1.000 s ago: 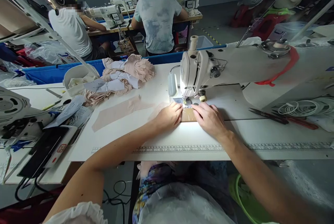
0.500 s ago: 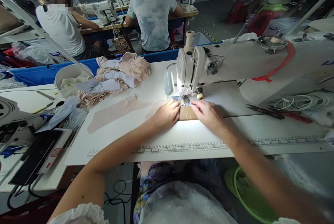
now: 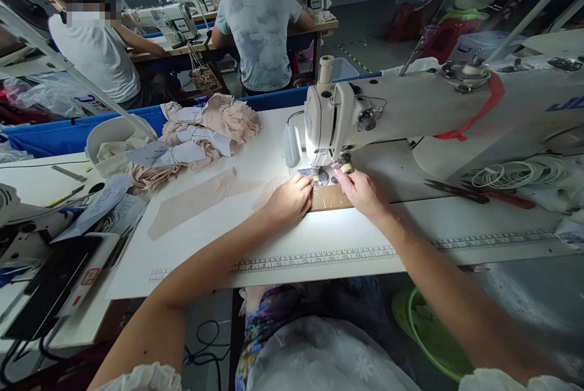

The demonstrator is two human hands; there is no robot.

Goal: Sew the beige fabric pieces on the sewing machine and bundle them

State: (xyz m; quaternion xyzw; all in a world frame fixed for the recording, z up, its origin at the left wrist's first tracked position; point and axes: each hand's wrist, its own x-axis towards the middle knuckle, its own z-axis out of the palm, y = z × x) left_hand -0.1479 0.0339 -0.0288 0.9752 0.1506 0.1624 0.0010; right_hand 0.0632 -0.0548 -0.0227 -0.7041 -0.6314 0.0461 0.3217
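A white sewing machine (image 3: 319, 117) stands before me, its lamp lighting the presser foot (image 3: 320, 177). My left hand (image 3: 289, 199) is just left of the foot, its fingers closed on the edge of a sheer pale pink fabric piece (image 3: 268, 192). To the right of the foot is my right hand (image 3: 362, 193), thumb and fingers drawn together by the cream knob (image 3: 347, 168); what they pinch is too small to make out. Another flat pale pink fabric piece (image 3: 191, 205) lies left of my hands. Thread bits rest on the tan plate (image 3: 331, 198).
Bundled pink fabric pieces (image 3: 228, 120) with paper labels lie at the back left, beside a white bin (image 3: 98, 141). Thread snips (image 3: 456, 190) and a coil of white cord (image 3: 506, 175) are at right. A green basket (image 3: 413, 324) stands below. Two people work ahead.
My right hand has shifted slightly up, its fingertips now nearer the cream knob. The left hand stays beside the presser foot. The whole view has moved a little.
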